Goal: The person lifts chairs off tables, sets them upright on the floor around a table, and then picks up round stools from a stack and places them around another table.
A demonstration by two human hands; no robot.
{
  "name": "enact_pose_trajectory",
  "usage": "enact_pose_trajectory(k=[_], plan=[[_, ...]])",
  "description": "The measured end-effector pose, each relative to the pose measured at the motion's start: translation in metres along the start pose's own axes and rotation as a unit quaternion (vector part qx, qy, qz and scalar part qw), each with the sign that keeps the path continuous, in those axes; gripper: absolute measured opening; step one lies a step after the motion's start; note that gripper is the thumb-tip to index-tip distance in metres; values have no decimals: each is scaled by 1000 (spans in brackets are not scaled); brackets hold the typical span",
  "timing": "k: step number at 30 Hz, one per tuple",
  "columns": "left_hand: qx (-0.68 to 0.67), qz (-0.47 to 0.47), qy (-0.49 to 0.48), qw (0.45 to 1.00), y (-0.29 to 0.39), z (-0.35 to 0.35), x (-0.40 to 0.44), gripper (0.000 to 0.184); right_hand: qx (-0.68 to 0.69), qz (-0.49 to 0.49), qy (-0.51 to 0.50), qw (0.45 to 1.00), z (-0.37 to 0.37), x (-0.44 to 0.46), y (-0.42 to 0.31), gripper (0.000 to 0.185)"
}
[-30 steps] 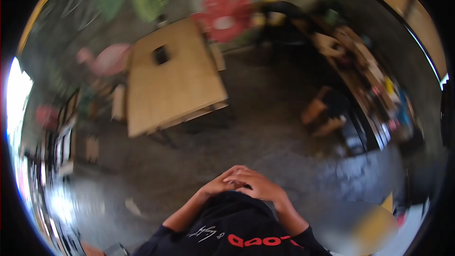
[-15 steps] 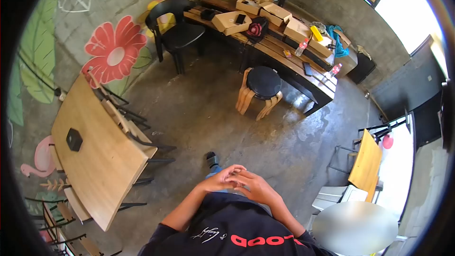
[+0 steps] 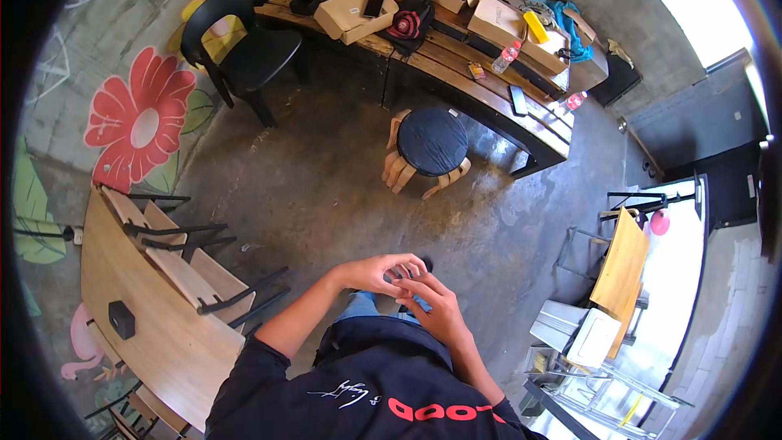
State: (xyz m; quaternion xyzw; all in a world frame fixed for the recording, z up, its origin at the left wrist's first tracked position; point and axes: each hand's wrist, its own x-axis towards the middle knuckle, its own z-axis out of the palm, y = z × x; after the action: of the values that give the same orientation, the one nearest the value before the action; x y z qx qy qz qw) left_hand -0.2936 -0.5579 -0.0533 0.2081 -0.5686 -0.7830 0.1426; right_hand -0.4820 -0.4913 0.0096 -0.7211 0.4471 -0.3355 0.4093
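Note:
My left hand [image 3: 376,274] and my right hand [image 3: 434,303] meet in front of my waist, fingers curved and touching at the tips. Whether anything small lies between the fingers is hidden. Beyond them, a round black stool [image 3: 432,142] with bent wooden legs stands on the floor. Behind the stool runs a slatted wooden bench table [image 3: 456,73]. On it are an open cardboard box [image 3: 356,15] with a dark phone, a black and red bag [image 3: 410,24], two bottles, another phone [image 3: 518,100] and a yellow object [image 3: 536,27].
A light wooden table [image 3: 175,342] with folded-looking chairs beside it and a black box [image 3: 121,319] on top fills the left. A black chair [image 3: 252,53] stands at the upper left. On the right are a yellow-brown table [image 3: 621,269], a white seat [image 3: 593,337] and a metal ladder-like frame.
The view has swung right and come closer to the bench table and stool. My hands have risen slightly and remain together, with the fingers a little more raised.

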Motion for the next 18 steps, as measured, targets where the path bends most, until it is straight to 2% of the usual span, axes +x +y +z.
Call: enact_pose_trajectory(k=[2, 5, 8, 9, 11, 12, 13, 14, 15, 16, 18], plan=[[-39, -18, -15, 999, -2, -25, 24, 52, 7, 6, 28, 1000, -12, 25, 24, 33], [-135, -14, 30, 990, -16, -64, 67, 52, 44, 64, 5, 997, -47, 81, 61, 32], [-168, -12, 58, 984, -39, -123, 116, 51, 52, 68, -38, 996, -76, 151, 140, 28], [-174, -37, 116, 977, -48, -149, 138, 46, 52, 96, -32, 994, -86, 180, 173, 23], [-180, -97, 222, 953, -76, -208, 173, 37, 93, 108, 38, 989, -92, 233, 278, 21], [-185, -138, 267, 936, -95, -229, 182, 32, 112, 64, 71, 989, -95, 254, 347, 24], [-177, -150, 322, 918, -119, -253, 198, 31, 153, 169, 107, 968, -94, 268, 408, 33], [-168, -154, 379, 897, -145, -280, 217, 30, 69, 217, 134, 964, -101, 281, 463, 42], [-149, -183, 421, 876, -164, -305, 234, 32, -19, 312, 138, 940, -107, 293, 519, 50], [-128, -211, 461, 852, -181, -325, 248, 35, -93, 368, 114, 918, -113, 304, 567, 56], [-30, -290, 492, 820, -225, -358, 270, 48, -118, 355, 114, 920, -116, 318, 634, 61]])
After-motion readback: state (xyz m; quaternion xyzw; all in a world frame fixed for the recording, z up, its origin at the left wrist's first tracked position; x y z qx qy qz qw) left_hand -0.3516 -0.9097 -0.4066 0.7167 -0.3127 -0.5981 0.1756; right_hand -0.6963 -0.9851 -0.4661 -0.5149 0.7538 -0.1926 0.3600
